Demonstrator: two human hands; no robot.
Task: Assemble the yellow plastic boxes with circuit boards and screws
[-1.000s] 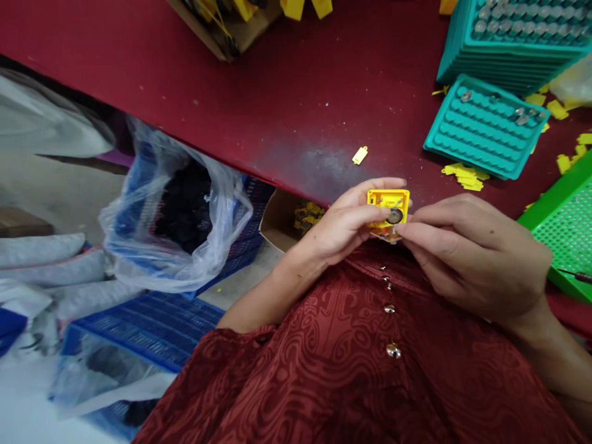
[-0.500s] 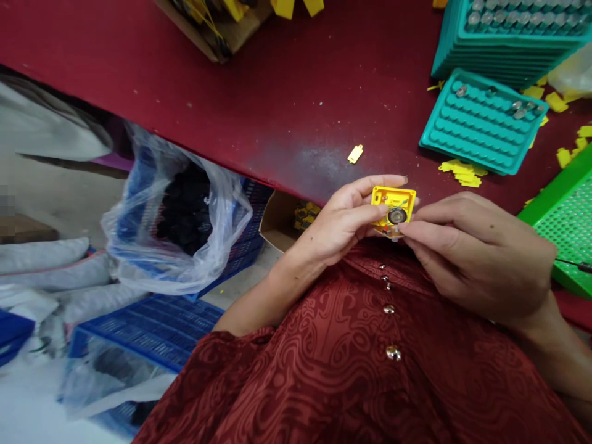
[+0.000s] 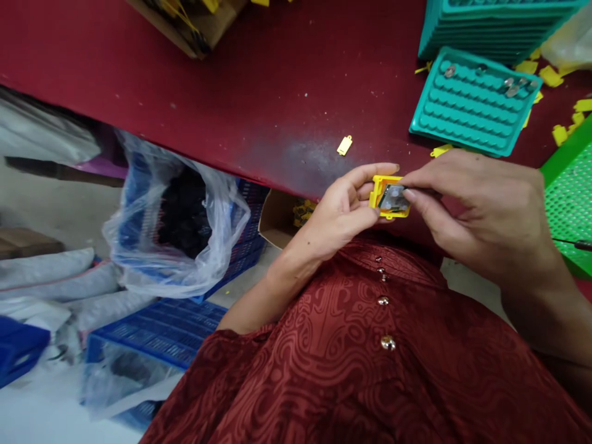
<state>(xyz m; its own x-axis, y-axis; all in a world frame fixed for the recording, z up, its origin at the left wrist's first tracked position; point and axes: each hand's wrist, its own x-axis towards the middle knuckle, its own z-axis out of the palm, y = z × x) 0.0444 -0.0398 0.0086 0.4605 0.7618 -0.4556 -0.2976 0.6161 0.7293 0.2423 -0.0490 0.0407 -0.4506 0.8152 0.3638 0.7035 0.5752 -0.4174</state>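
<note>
My left hand (image 3: 349, 200) is closed round the left side of a small yellow plastic casing (image 3: 374, 196), its open face turned up. In the casing lies a dark, partly clear flat part (image 3: 393, 196), perhaps a circuit board, tilted a little. My right hand (image 3: 481, 216) pinches the right edge of this flat part between thumb and forefinger. Both hands are in front of my body, near the table's edge. Beyond them, a small yellow tab-like piece (image 3: 345, 145) lies on the red table (image 3: 259, 92).
A teal tray (image 3: 476, 105) with a few round metal pieces lies before a stack of teal trays (image 3: 472, 31). A green perforated basket (image 3: 568, 185) stands at right. Below the table edge are a cardboard box (image 3: 275, 219) and a blue crate (image 3: 243, 222) lined with clear plastic.
The flat part has swung up over the casing's inside and covers the round silver piece seen before. My right hand has risen with it, and the casing has turned slightly.
</note>
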